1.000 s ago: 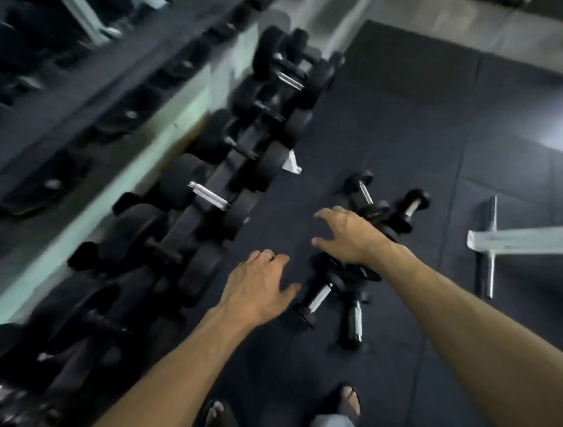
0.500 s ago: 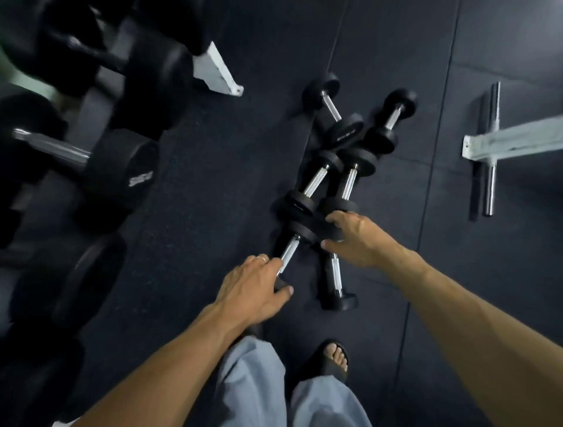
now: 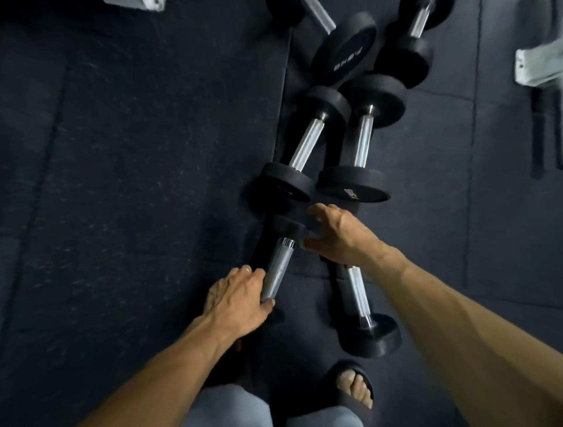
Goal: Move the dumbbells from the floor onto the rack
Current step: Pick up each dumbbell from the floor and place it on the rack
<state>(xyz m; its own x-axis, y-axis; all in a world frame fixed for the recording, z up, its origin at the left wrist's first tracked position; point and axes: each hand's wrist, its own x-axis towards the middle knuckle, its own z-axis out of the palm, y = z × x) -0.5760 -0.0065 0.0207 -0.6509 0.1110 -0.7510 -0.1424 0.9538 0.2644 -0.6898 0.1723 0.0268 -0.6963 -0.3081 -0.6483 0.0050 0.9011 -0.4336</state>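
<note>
Several black dumbbells with chrome handles lie in a cluster on the dark rubber floor. My left hand (image 3: pixel 236 300) curls around the near end of the handle of the nearest left dumbbell (image 3: pixel 278 271). My right hand (image 3: pixel 341 236) rests over the far head of the nearest right dumbbell (image 3: pixel 358 292), fingers wrapping it. Beyond my hands lie two more dumbbells side by side (image 3: pixel 306 143) (image 3: pixel 362 140), and further ones (image 3: pixel 344 48) (image 3: pixel 417 33) at the top. The rack is out of view.
A white bench foot (image 3: pixel 539 62) stands at the right edge and a white rack foot (image 3: pixel 134 3) at the top left. My sandalled foot (image 3: pixel 355 388) and grey trouser legs (image 3: pixel 225 408) are at the bottom. Rubber floor mat (image 3: pixel 137 170) stretches left.
The view has dropped closer to the floor and the rack has left the frame. My left hand has closed around the left dumbbell's handle; my right hand stays on the neighbouring dumbbell's head.
</note>
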